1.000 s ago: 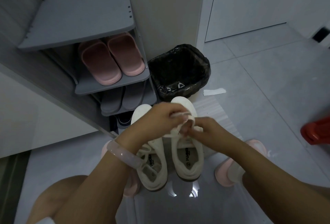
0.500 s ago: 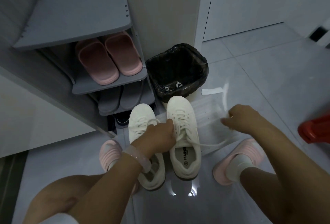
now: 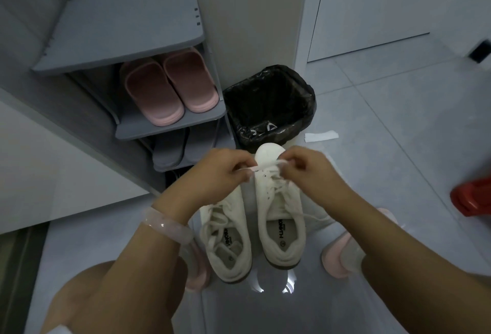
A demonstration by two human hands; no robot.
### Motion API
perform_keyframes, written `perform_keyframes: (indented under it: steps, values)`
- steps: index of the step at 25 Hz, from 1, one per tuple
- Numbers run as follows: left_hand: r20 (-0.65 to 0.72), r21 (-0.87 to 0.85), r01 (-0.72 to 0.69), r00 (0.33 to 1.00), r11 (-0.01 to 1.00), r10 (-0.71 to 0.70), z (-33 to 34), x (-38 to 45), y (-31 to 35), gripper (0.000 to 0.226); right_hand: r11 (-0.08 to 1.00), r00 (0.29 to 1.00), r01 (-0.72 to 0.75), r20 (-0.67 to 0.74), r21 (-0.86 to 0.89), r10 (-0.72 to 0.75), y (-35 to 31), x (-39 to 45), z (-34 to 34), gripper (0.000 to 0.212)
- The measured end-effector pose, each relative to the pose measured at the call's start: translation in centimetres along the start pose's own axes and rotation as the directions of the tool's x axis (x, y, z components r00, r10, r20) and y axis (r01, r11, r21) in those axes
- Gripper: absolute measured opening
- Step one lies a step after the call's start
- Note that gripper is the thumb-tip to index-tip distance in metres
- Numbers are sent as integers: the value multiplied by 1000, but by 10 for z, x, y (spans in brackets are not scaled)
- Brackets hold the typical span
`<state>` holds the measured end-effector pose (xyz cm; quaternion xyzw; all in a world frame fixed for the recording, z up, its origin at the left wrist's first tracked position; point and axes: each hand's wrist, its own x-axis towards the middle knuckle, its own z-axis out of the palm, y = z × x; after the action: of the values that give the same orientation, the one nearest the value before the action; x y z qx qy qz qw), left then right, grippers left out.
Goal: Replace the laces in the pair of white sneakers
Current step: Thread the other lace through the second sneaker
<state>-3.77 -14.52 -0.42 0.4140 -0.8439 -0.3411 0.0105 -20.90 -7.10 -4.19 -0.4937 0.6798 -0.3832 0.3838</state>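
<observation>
A: Where do we stand? Our left hand (image 3: pixel 225 166) and right hand (image 3: pixel 305 167) are both over the toe end of the right-hand white canvas sneaker (image 3: pixel 279 208), each pinching the flat white lace (image 3: pixel 265 167) that runs taut between them, fingers curled narrow around it.

B: And its partner, the other white canvas sneaker (image 3: pixel 228 238), sits just beside it on the pale grey tiled floor (image 3: pixel 385 147), its lace loose across the tongue. Both shoes point toward the black-lined waste bin (image 3: pixel 268 105).

A: We judge that we are working the lace at the lowest eyelets, near the toe. Whether it is coming out or going in, we cannot tell from here.

B: Either way, we should keep the lace flat, not twisted, and pull along the line of the eyelet rather than upward, so the shoe does not lift or skid.

A: Agreed. We have no hand free to pin the shoe, so short, even pulls serve better than one long tug. If threading, we match both ends for length before moving up a row.

B: One loose strand trails out to the right of the shoe; we mind it does not snag. The grey shoe rack (image 3: pixel 132 27) with pink rubber slippers (image 3: pixel 170 89) stands well apart, out of our way.
</observation>
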Motion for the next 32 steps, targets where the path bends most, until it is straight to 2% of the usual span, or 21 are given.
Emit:
perform_keyframes:
  steps: [2, 4, 6, 7, 9, 11, 13, 14, 16, 17, 19, 22, 26, 29, 32]
  values:
    - [32, 10, 36, 999, 999, -37, -2, -2, -5, 17, 969, 986, -37, -151, 242, 75, -4, 5, -6, 14]
    - [52, 25, 58, 997, 998, -59, 1, -3, -8, 18, 971, 962, 3, -266, 240, 63, -8, 3, -2, 14]
    - [87, 69, 115, 989, 991, -120, 6, -2, -13, 21, 973, 953, -6, -295, 229, 75, -8, 1, 5, 15]
    - [124, 106, 144, 980, 984, -157, 10, -1, -16, 23, 967, 946, -29, -305, 253, 108, -8, 1, 7, 22]
    - [203, 161, 183, 956, 970, -213, 15, -1, -22, 29, 904, 911, -112, -321, 412, 259, -10, 5, 3, 36]
    - [254, 188, 176, 942, 966, -221, 18, 0, -24, 35, 709, 880, -181, -211, 681, 427, -12, 8, -7, 39]
    - [270, 241, 146, 940, 959, -210, 20, 2, -21, 40, 478, 898, -196, -39, 856, 438, -13, 7, -14, 43]
    - [262, 266, 137, 942, 954, -209, 21, 2, -19, 41, 406, 917, -200, 24, 892, 399, -12, 7, -15, 44]
    - [224, 265, 136, 954, 955, -198, 23, 3, -14, 42, 355, 949, -197, 86, 914, 304, -10, 7, -14, 45]
    - [206, 238, 137, 960, 962, -188, 24, 3, -13, 41, 380, 960, -189, 89, 905, 266, -9, 6, -14, 46]
    - [184, 154, 136, 969, 979, -164, 26, 5, -11, 34, 514, 975, -173, 74, 840, 208, -10, 6, -12, 46]
    - [209, -79, 181, 964, 980, -162, 34, 9, -9, 23, 788, 984, -150, 16, 598, 175, -10, 7, -8, 40]
    - [176, -261, 260, 960, 930, -219, 51, 16, -5, 20, 976, 994, -95, -29, 197, 102, -4, 6, -7, 29]
    - [151, -340, 318, 947, 885, -283, 59, 18, -5, 20, 975, 986, -141, 65, -170, 154, 13, 4, -10, 27]
    - [85, -270, 283, 959, 920, -270, 61, 21, -9, 22, 884, 953, -172, 156, -435, 262, 24, 1, -15, 35]
